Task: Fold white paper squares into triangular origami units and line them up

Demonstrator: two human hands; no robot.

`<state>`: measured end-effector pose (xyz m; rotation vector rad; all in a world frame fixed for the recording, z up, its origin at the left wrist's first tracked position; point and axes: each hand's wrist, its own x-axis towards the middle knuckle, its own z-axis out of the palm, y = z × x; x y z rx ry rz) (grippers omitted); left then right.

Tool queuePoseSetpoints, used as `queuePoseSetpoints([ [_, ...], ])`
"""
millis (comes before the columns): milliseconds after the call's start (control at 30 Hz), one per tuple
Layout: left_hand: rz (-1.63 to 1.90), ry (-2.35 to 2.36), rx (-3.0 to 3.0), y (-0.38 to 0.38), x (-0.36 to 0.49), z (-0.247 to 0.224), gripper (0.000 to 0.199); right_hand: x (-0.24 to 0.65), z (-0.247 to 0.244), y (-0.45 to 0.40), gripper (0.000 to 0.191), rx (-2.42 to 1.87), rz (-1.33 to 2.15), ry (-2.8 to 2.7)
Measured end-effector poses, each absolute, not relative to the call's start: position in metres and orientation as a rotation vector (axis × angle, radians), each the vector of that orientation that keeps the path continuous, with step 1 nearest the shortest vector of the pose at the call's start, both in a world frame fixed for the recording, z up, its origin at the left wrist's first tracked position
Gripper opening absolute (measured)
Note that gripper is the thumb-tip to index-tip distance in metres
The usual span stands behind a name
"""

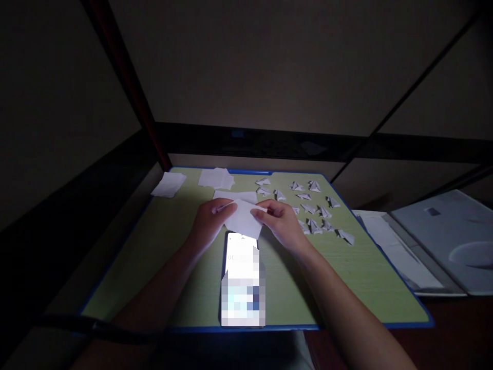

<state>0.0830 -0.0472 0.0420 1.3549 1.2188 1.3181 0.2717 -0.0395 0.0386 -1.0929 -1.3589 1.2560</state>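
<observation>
Between both hands is a small white sheet of paper (243, 218), raised above the table and tilted toward me. My left hand (211, 221) pinches its left edge, thumb on top. On the right edge, my right hand (280, 220) grips the same sheet with thumb and curled fingers. Just below the sheet lies a lit phone (242, 262), its screen partly blurred out. Behind the hands, another white sheet (234, 196) rests on the table, partly covered by them. To the right of my right hand sit several small folded paper figures (314, 226).
The green table (185, 298) has a blue rim. Two stacks of white paper, one at the far left corner (169, 184) and one at the back (216, 178), lie on it. Beyond the right edge is an open grey folder (442, 241) with papers. Walls close in behind and left.
</observation>
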Motion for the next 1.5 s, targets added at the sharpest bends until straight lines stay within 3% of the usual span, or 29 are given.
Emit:
queuePoseSetpoints([
  [933, 1.242, 1.247, 1.432, -0.053, 0.091, 0.045, 0.023, 0.272, 0.042, -0.04, 0.028, -1.096, 1.194, -1.267],
  [1500, 1.336, 1.232, 1.36, -0.051, 0.095, 0.045, 0.019, 0.271, 0.043, -0.043, 0.021, -1.127, 0.943, -1.335],
])
